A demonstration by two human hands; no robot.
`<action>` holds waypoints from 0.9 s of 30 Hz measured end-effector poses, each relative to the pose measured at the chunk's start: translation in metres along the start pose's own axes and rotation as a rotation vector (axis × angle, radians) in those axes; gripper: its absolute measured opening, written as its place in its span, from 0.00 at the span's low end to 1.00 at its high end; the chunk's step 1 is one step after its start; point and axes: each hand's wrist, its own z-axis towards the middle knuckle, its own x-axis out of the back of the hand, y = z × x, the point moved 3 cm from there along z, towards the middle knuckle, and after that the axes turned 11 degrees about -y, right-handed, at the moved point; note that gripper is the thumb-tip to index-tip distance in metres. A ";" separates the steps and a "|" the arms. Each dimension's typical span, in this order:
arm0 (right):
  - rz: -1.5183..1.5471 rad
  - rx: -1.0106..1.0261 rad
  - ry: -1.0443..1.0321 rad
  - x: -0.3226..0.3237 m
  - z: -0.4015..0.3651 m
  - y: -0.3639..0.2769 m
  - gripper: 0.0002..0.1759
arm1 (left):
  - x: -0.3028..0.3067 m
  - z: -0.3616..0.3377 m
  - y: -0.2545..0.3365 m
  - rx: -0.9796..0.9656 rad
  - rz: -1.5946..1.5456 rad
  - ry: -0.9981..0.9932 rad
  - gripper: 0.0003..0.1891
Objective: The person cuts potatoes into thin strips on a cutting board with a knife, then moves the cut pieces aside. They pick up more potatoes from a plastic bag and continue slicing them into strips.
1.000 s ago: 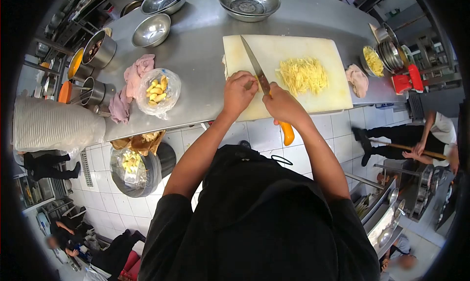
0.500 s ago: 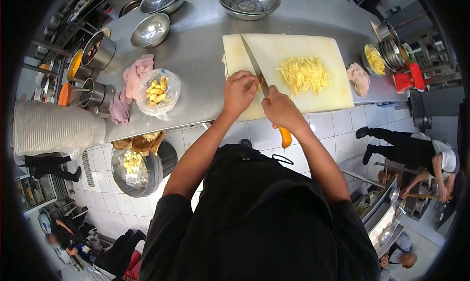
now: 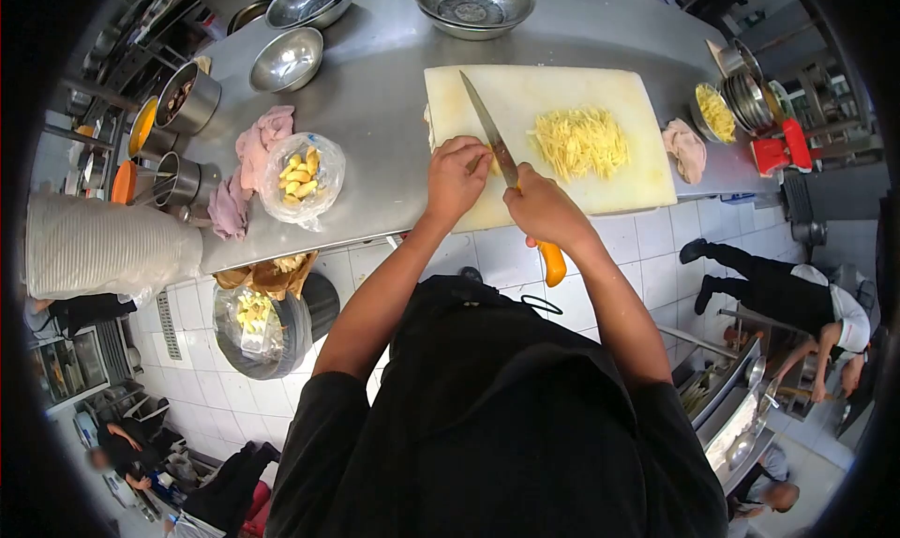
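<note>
My right hand [image 3: 542, 203] is wrapped round the orange handle of a long kitchen knife [image 3: 487, 118], whose blade lies over the white cutting board [image 3: 551, 83] and points away from me. Close to the blade's left side, my left hand [image 3: 458, 174] has its fingers curled together at a small yellowish piece, mostly covered by the fingertips. To the right of the knife, thin pale-yellow strips [image 3: 581, 142] form a pile on the board. A clear plastic bag [image 3: 323, 196] with peeled yellow chunks [image 3: 300, 172] sits on the steel table to the left.
Pink cloths [image 3: 258, 149] lie beside the bag, another cloth [image 3: 685, 151] right of the board. Metal bowls [image 3: 473, 4] stand at the back. A bowl of yellow strips [image 3: 715, 114] and a red object [image 3: 783, 149] are at right. Below the table edge is a lined bin [image 3: 248, 341]. Co-workers stand behind.
The right hand and knife handle have shifted very slightly; the left hand stays in nearly the same place. At far right, a co-worker's arms have moved.
</note>
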 end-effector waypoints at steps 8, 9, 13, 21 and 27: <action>-0.007 -0.001 0.016 -0.003 0.004 0.003 0.18 | 0.001 -0.001 0.004 0.006 0.015 0.002 0.04; 0.000 0.006 0.023 -0.004 0.007 0.004 0.18 | 0.001 0.000 0.003 0.016 -0.002 0.003 0.03; 0.014 0.054 0.084 -0.014 0.038 0.020 0.16 | 0.002 0.000 0.006 -0.016 0.029 0.006 0.04; 0.009 0.015 0.016 0.002 0.012 0.003 0.20 | 0.000 -0.001 0.003 -0.018 0.044 0.020 0.03; 0.000 -0.003 -0.002 0.002 0.002 -0.001 0.19 | 0.000 0.000 0.002 -0.015 0.020 -0.005 0.03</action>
